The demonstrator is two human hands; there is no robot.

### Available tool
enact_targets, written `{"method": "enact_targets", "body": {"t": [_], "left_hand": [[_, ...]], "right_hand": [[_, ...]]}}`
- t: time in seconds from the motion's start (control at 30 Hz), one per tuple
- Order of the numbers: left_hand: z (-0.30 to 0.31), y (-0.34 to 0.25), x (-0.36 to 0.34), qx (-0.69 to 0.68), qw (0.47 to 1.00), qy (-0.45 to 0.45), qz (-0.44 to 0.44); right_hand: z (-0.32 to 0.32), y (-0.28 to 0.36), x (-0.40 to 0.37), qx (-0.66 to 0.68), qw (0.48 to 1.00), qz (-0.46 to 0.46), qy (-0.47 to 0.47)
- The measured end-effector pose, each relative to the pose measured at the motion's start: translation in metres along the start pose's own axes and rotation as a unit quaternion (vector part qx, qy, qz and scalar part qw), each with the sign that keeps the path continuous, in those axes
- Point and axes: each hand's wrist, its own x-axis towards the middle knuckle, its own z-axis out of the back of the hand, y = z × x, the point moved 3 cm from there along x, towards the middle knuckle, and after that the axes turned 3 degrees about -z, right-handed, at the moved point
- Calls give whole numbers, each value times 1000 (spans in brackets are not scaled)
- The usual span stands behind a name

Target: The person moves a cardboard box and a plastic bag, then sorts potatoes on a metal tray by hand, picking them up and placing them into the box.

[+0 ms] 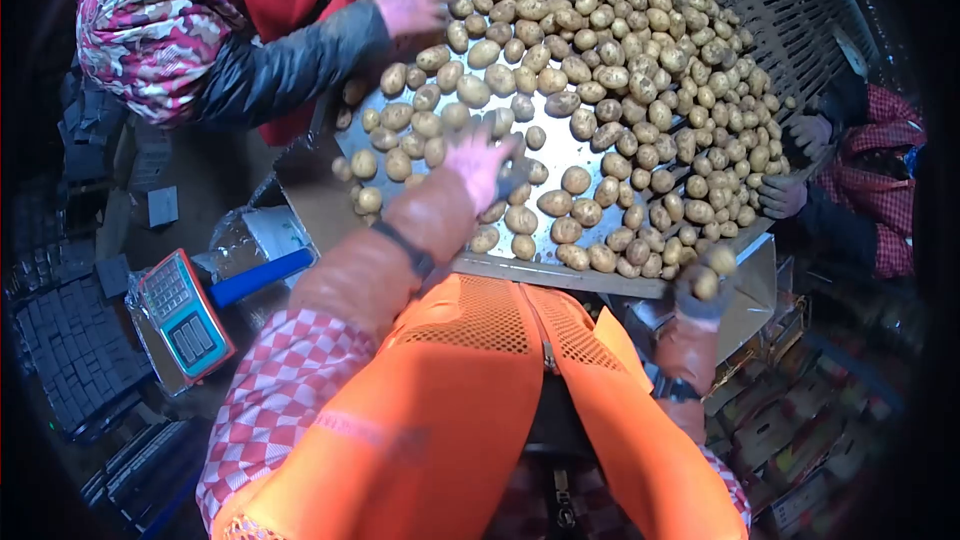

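A metal sorting table (560,155) slopes toward me, covered with several small yellow potatoes (600,60). My left hand (483,165), in a pink glove, reaches out over the potatoes near the table's lower left, fingers spread and resting on them. My right hand (703,285), in a dark glove, is at the table's front right edge and grips a potato (706,283), with another potato (721,259) just above it. My orange vest and checked sleeves fill the foreground.
A person in a red vest has a pink-gloved hand (412,6) on the potatoes at the upper left. Another person's gloved hands (790,190) work at the right edge. A weighing scale (183,315) stands at the lower left. Cardboard boxes (790,430) lie at the lower right.
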Motion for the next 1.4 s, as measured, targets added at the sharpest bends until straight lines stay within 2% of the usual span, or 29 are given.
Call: {"method": "enact_targets", "body": {"t": [0.03,0.07,0.1,0.13,0.2,0.27,0.33,0.4,0.43,0.47,0.53,0.57,0.6,0.63,0.7,0.77,0.8,0.87,0.93,0.97,1.0,1.07,1.1,1.13,1.2,1.23,1.27,1.33,1.4], "left_hand": [[6,-2,-17,-17,999,-3,-33],[11,4,-34,-34,997,-5,-65],[12,16,-45,-13,998,-22,-50],[12,29,-56,11,999,-40,-31],[16,44,-75,2,996,-83,35],[12,31,-79,46,986,-62,148],[11,0,-71,-26,994,-27,-105],[-7,9,-72,40,976,-40,-208],[-4,14,-77,40,978,-45,-200],[6,28,-81,-7,993,-62,-96],[10,57,-96,-89,992,-36,87],[8,69,-106,-65,987,-53,137],[6,80,-112,-39,980,-69,185],[13,82,-108,-38,979,-69,186],[51,85,-90,71,964,-208,150],[71,102,-51,-66,958,-89,265],[69,115,-31,-53,964,-69,252],[70,130,-1,-35,958,23,282],[58,156,12,-93,953,35,287],[64,162,9,-130,958,18,256],[66,167,3,-340,890,-4,305],[60,190,-3,-238,937,-27,255],[36,215,-5,-116,979,-73,151],[37,211,-7,-112,980,-68,148],[49,190,-16,-353,896,-104,249],[66,158,-13,-518,783,-132,318],[73,130,-10,-576,722,-82,374],[81,103,-9,-308,943,-74,104],[109,106,11,-114,957,-52,261]], "right_hand": [[36,-4,-12,-197,970,99,-100],[70,-7,-24,16,999,15,-30],[99,-8,-31,229,970,-69,43],[125,-56,-30,135,959,-238,-79],[77,-56,-10,250,945,-212,17],[-2,-36,-3,462,858,-150,171],[-141,78,11,204,938,-259,112],[-211,108,35,35,933,-278,225],[-236,109,55,-79,944,-147,283],[-260,104,72,-188,926,-10,329],[-289,97,109,-334,853,321,241],[-300,81,124,-397,825,341,214],[-316,71,119,-583,737,305,155],[-332,67,97,-621,715,268,178],[-355,59,40,-635,706,203,239],[-369,83,-16,-590,709,143,360],[-367,108,-35,-563,694,107,436],[-356,101,-55,-501,636,270,521],[-347,99,-50,-327,668,118,658],[-340,88,-49,-235,748,97,614],[-333,76,-42,-197,778,78,591],[-325,63,-40,8,810,-270,520],[-325,89,-31,42,747,-507,428],[-314,82,-28,73,769,-450,447],[-309,86,-20,94,778,-378,494],[-313,87,-19,99,781,-374,490],[-318,89,-22,182,775,-396,457],[-324,89,-28,259,762,-420,418],[-338,87,-26,307,699,-514,390]]}}
